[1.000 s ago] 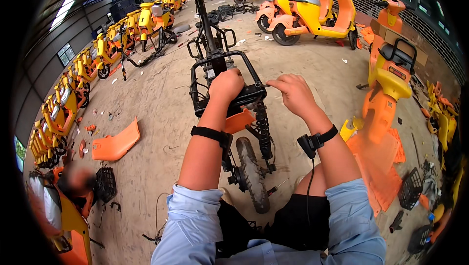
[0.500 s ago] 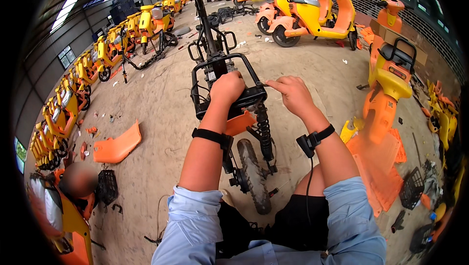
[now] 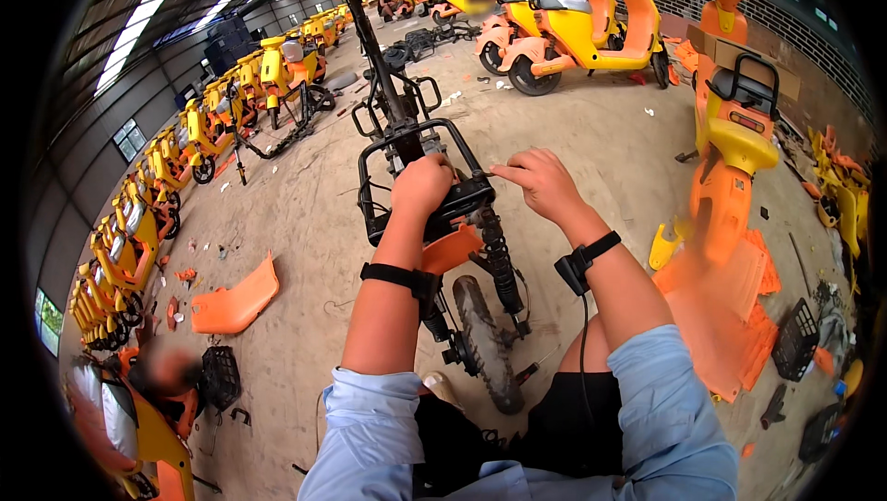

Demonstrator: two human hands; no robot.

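In front of me stands a stripped scooter frame with a black metal rear rack [image 3: 371, 189]. My left hand [image 3: 423, 185] is closed in a fist over the rack's middle; whatever its fingers grip is hidden. At the rack's right corner is my right hand [image 3: 540, 183], index finger stretched toward the rack and the other fingers bent. Its fingertips seem to pinch a small dark piece, too small to name. Below the rack show an orange fender piece [image 3: 451, 250], a black coil shock absorber [image 3: 497, 256] and the rear tyre [image 3: 487, 344].
An orange body panel [image 3: 237, 302] lies on the floor at left. Orange panels [image 3: 730, 316] and a black basket [image 3: 796, 339] lie at right, near an orange-yellow scooter [image 3: 725, 196]. Rows of scooters [image 3: 601, 25] stand farther back. A blurred person [image 3: 171, 376] is at lower left.
The view has shifted slightly, so more of the scooter's orange front shows. Both hands stay at the rack; my right hand has shifted slightly, with its fingers at the right corner.
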